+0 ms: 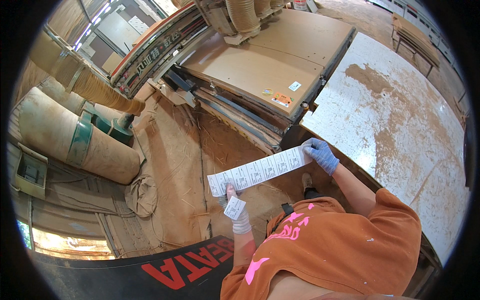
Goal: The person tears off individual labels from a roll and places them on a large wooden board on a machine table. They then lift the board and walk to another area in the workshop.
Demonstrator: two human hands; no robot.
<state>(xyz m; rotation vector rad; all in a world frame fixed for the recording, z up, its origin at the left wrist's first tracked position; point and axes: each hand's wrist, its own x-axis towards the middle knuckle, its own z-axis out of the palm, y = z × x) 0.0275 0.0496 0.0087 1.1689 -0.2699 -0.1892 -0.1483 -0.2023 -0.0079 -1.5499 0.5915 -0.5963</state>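
Observation:
A long white strip of printed labels (260, 170) stretches between my two hands above the sawdust-covered floor. My left hand (239, 215), in a pale grey glove, pinches the strip's lower left end and has a single peeled label (234, 207) stuck against its fingers. My right hand (321, 155), in a blue glove, grips the strip's upper right end next to the edge of a white panel (400, 125). My orange shirt with pink print (330, 245) fills the lower right.
A brown board (260, 65) with small stickers lies on a machine bed ahead, under ribbed dust hoses (242, 15). A large duct and dust bags (75, 135) stand at left. A black mat with red letters (165, 270) lies at the bottom.

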